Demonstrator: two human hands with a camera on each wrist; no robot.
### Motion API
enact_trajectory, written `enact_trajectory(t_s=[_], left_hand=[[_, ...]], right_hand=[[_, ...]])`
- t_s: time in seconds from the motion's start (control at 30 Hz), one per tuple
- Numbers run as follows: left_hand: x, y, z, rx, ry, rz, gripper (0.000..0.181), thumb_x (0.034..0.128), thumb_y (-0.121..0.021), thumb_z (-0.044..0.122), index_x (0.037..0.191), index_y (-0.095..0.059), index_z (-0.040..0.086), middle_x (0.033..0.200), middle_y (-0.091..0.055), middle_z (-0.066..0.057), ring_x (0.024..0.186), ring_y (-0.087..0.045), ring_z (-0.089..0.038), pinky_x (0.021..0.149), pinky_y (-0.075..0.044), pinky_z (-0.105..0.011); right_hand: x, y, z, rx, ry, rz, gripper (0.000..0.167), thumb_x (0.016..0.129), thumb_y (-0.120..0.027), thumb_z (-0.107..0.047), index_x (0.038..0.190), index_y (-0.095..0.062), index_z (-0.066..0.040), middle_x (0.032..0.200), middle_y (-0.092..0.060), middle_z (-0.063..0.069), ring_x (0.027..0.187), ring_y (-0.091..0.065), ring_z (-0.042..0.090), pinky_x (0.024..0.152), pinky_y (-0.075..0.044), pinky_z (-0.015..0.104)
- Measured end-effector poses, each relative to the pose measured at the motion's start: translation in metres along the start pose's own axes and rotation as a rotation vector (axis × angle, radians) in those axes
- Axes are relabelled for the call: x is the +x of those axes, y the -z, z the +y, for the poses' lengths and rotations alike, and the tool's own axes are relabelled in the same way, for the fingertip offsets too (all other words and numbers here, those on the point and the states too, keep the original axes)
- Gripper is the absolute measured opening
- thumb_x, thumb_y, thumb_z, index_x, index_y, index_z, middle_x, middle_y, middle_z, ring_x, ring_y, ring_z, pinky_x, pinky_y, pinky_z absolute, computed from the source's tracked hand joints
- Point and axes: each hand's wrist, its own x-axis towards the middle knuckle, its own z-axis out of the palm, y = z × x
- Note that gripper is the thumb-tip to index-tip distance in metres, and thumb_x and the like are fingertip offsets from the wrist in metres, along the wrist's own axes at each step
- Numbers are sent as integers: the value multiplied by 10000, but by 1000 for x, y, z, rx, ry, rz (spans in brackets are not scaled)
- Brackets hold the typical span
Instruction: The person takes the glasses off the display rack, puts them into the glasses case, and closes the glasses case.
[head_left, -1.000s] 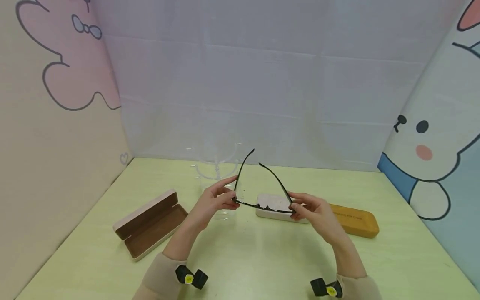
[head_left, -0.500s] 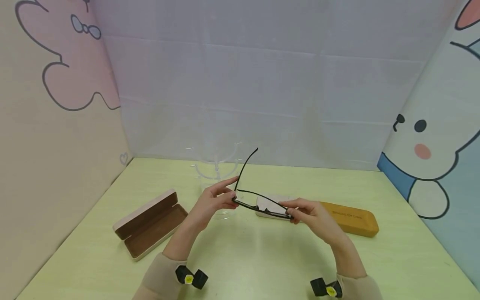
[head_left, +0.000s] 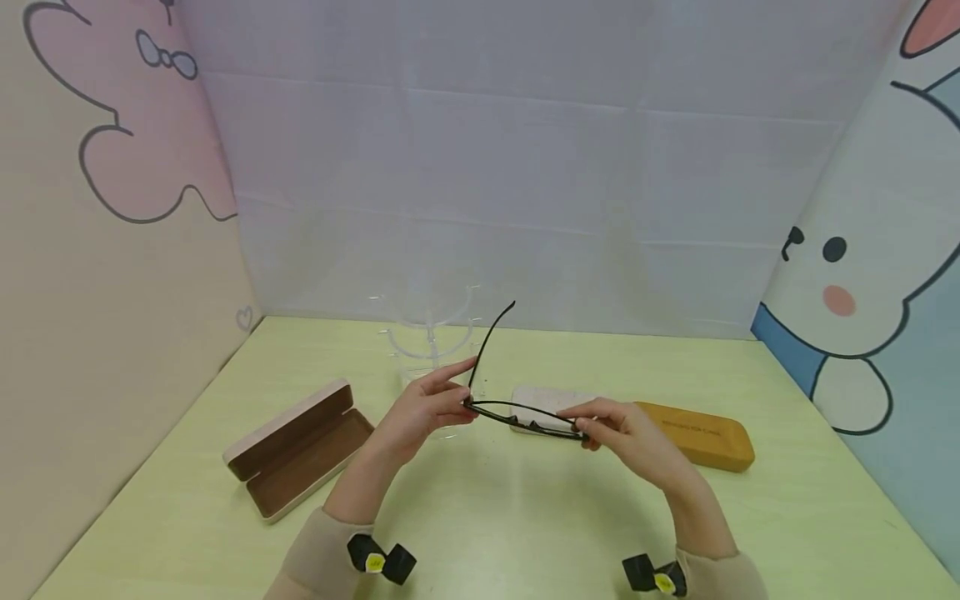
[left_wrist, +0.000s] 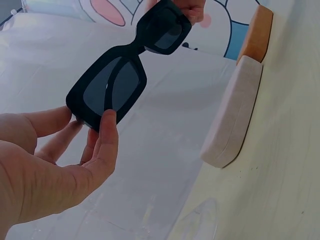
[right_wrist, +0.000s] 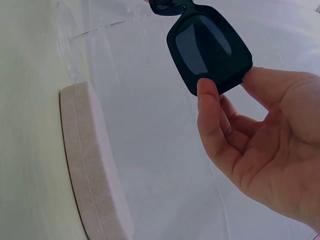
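Black sunglasses with dark lenses are held above the table between both hands. My left hand pinches the left end of the frame near its hinge. That side's temple arm sticks out, pointing away and up. At the other end, my right hand grips the frame corner and the right temple arm, which lies folded in along the frame. The left wrist view shows the left fingers at the corner of one lens. From the right wrist, a fingertip rests by the lower edge of the other lens.
An open case with a brown lining lies on the left of the table. Behind the sunglasses are a closed pale case and, to its right, a mustard-yellow case. A clear display stand rises behind the left hand.
The right temple arm has swung inward from sticking out to lying along the frame, with the right hand's fingers on it. The left hand has stayed nearly in place.
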Motion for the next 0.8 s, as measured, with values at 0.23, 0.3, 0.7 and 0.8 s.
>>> enact_trajectory(t_s=[0.23,0.3,0.7,0.8], left_hand=[[0,1,2,-36,4,-5,506,918,-513,88,1399,-359,99,937,-574,-50,790,-651,-149,836,-505,-349],[0,2,1,-33,1,-11,501,918,-513,87,1396,-363,91,933,-573,-58,787,-652,-147,832,-507,-347],[1,4,0,55,11,-85,470,915,-520,95,1371,-405,78,901,-518,-50,790,-622,-146,816,-512,-329],[1,4,-1,119,28,-129,436,917,-523,122,1347,-449,100,1086,-501,-63,828,-571,-137,835,-499,-327]], right_hand=[[-1,-1,-7,-13,1,18,266,937,-499,-188,1153,-616,-87,904,-558,150,727,-554,118,675,-499,258],[-2,-1,-8,-16,-2,20,261,935,-503,-190,1148,-620,-95,899,-562,132,723,-552,122,670,-497,257],[-2,0,-7,-56,-10,41,240,932,-509,-209,1116,-641,-130,881,-565,76,708,-522,123,643,-475,252],[-2,0,-6,-66,-15,74,224,929,-514,-219,1092,-652,-151,910,-581,57,713,-487,117,629,-452,249]])
